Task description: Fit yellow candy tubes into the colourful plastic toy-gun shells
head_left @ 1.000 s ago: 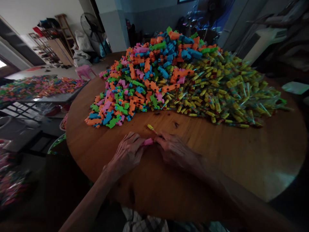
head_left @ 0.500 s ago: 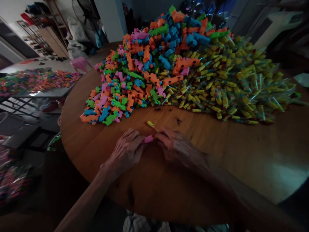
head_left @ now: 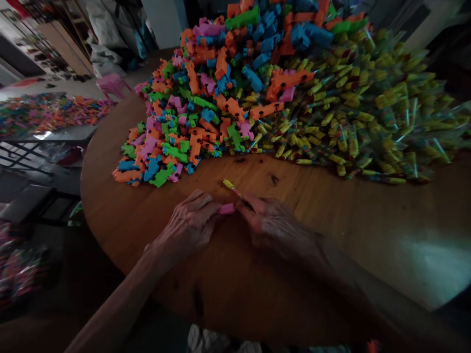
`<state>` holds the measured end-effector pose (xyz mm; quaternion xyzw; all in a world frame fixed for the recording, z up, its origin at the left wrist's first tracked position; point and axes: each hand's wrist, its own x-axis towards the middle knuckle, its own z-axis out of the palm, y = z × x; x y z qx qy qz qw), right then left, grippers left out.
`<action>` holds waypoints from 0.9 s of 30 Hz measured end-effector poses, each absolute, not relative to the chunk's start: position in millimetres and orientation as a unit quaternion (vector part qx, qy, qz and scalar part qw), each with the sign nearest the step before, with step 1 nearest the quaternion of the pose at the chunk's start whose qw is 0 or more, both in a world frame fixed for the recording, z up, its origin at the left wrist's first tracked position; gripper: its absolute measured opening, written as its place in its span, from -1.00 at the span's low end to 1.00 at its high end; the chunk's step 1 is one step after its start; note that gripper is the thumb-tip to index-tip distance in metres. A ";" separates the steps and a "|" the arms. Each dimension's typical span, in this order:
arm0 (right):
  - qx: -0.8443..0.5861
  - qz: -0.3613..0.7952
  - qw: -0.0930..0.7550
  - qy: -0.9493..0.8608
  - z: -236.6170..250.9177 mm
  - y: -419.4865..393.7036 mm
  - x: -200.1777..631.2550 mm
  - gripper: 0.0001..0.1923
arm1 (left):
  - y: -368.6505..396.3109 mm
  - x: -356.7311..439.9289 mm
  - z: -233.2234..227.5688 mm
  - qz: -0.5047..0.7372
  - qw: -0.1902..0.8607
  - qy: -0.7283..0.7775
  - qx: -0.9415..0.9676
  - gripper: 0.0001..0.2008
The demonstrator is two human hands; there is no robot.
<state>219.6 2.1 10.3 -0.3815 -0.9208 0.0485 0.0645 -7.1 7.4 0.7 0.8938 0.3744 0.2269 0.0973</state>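
Head view: both hands meet at the near middle of the round wooden counter (head_left: 331, 235).
Left fingers: left hand (head_left: 189, 228) curls, fingertips pressed on the near end of a small pink plastic piece (head_left: 227, 209).
Right fingers: right hand (head_left: 274, 225) pinches the other end of that pink piece; a thin stick with a yellow tip (head_left: 228, 184) pokes out past the fingers, possibly held with it, though the dim light makes that hard to tell.
Pink piece: between the two hands, just above the wood, well short of the piles.
Doing it well: my judgement is to steady one end and line the parts up before pressing, low over the wood.
Beyond: heap of orange, blue, green and pink plastic pieces (head_left: 206, 108); to its right, a mound of yellow wrapped sticks (head_left: 368, 113).
Far left: another table covered in coloured pieces (head_left: 47, 115).
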 end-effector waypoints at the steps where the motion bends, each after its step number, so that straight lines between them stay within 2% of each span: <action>1: -0.380 0.049 0.067 -0.921 9.5 1.5 219.4 -0.62 | 8.7 -7.5 0.2 0.227 0.096 0.370 0.896 -0.75; 12: -0.503 0.210 0.189 -0.817 1.2 -1.9 211.3 -0.72 | 11.3 -7.3 2.3 0.233 0.109 0.361 0.896 -0.79; 18: -0.525 0.211 0.196 -0.801 0.8 -2.6 207.0 -0.70 | 10.4 -7.9 -1.2 0.239 0.114 0.361 0.894 -0.81; 21: -0.550 0.207 0.205 -0.783 1.0 -3.7 204.0 -0.70 | 3.6 -7.3 -6.0 0.241 0.070 0.389 0.886 -0.84; 27: -0.548 0.211 0.244 -0.772 -9.6 -4.0 202.8 -0.72 | -10.3 -4.1 -13.4 0.194 -0.016 0.441 0.876 -0.63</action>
